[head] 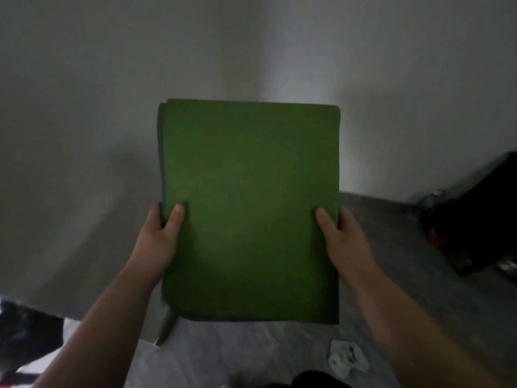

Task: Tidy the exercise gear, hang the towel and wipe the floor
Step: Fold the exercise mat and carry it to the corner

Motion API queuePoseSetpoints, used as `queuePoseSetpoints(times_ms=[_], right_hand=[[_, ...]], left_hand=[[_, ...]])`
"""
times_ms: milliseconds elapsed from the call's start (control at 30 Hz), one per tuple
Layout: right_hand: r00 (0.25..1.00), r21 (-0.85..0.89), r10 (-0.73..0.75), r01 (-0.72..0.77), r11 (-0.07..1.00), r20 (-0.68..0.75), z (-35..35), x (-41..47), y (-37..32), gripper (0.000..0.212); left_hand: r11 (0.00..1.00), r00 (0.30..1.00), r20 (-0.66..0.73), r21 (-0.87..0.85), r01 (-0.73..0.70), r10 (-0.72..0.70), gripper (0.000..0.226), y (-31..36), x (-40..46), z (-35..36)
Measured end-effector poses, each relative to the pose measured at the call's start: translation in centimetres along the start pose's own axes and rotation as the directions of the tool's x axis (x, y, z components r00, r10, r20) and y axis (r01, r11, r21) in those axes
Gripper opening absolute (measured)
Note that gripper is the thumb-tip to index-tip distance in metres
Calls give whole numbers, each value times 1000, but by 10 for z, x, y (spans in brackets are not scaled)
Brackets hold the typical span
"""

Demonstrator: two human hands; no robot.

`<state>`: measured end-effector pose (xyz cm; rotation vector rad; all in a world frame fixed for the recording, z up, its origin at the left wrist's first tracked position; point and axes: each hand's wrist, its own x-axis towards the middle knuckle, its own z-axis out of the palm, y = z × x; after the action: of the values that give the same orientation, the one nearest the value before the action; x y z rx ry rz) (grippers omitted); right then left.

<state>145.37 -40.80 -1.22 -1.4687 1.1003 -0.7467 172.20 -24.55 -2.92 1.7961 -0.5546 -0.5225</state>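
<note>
you hold a folded green mat (249, 208) up in front of you, upright, roughly in the middle of the view, with the corner of two pale walls (112, 93) behind it. your left hand (159, 239) grips the mat's left edge low down: the thumb lies flat on the near green face and the fingers wrap round behind the edge, out of sight. your right hand (344, 242) does the same on the right edge at about the same height, thumb on the near face, fingers hidden behind. both hands are closed on the mat, and it hangs clear of the floor between them. the mat's layers show as a darker stepped edge along its left side and lower left corner. below it lies the grey floor (391, 247), with a small crumpled white cloth (347, 359) on the near right part, well below the mat's lower edge. at the far right a dark bulky object (481, 214) stands by the wall, too blurred to name. at the near left, dark and white things (25, 340) sit at the frame's edge, also unclear.
</note>
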Motion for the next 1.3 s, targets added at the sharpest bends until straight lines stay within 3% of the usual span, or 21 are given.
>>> queuePoseSetpoints(times_ms=[167,367,567,667,967,1133,1300], right_hand=[[991,25,64,-62,998,-116,4,63,4,35],[971,59,127,-117,991,-202,-8,169,28,34],[976,81,151,-140,987,-160,-22,294,38,26],[973,70,157,-147,987,-169,-26,353,31,27],[955,-1,277,-279,960,-109,-19,495,33,46],[914,36,369,-369,929,-165,8,578,44,48],[876,-15,434,-447,894,-208,31,661,69,50]], left_hand=[[996,994,105,85,-24,15,21,16,80,48],[993,973,229,119,14,-41,42,21,189,124],[987,969,228,148,65,-98,43,37,297,203],[985,971,219,159,65,-99,61,50,341,231],[987,959,235,76,144,-158,24,39,460,300],[980,938,286,104,171,-194,34,28,552,337],[969,909,341,142,204,-241,27,6,638,375]])
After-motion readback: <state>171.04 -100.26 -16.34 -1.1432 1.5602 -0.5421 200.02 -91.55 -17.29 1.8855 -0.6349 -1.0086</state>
